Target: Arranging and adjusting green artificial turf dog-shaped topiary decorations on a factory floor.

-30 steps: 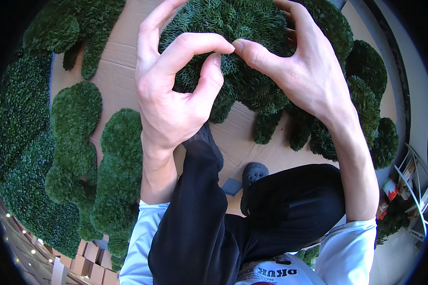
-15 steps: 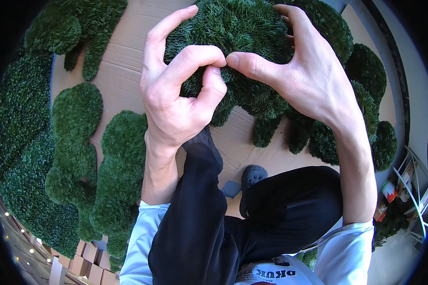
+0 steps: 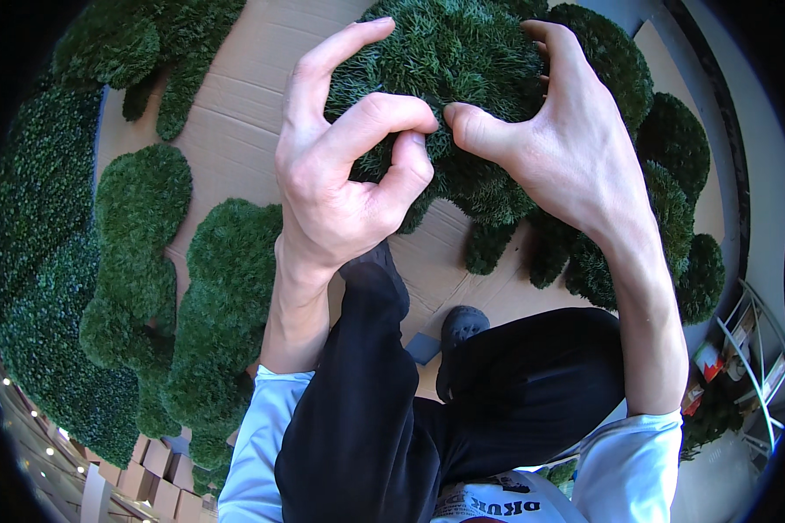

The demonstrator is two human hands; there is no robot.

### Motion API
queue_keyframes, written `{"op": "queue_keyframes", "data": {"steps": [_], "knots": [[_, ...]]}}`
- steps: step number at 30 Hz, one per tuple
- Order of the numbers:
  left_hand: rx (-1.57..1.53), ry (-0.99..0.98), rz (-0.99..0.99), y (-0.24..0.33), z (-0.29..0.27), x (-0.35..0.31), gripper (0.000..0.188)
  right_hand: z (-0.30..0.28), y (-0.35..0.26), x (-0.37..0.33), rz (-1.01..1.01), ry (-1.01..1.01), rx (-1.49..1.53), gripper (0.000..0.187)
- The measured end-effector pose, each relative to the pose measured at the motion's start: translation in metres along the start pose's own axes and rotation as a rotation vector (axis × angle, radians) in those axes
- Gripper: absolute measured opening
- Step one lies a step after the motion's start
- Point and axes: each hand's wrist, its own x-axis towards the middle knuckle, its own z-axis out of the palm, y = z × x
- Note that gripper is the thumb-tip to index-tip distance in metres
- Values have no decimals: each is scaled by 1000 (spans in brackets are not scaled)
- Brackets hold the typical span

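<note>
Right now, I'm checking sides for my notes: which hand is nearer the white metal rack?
Right. In the picture, the right hand is up and left of the rack; the left hand is farther left.

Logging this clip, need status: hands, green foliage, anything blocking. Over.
Left hand: thumb and index pinched, contents unclear. Right hand: open, curved by green foliage piece. Both partly hide it.
</note>
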Motion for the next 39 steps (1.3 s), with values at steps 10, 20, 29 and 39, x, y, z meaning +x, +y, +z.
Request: {"op": "queue_keyframes", "data": {"steps": [10, 20, 29, 39], "knots": [[6, -14, 6, -2, -2, 2, 18, 2, -11, 2, 31, 36, -28, 88], [-10, -11, -23, -3, -1, 4, 20, 7, -10, 8, 42, 23, -119, 89], [-73, -25, -85, -1, -5, 4, 14, 7, -8, 8, 61, 16, -95, 87], [-418, 61, -189, -14, -11, 0, 26, -8, 28, 2, -115, -63, 81, 97]]}}
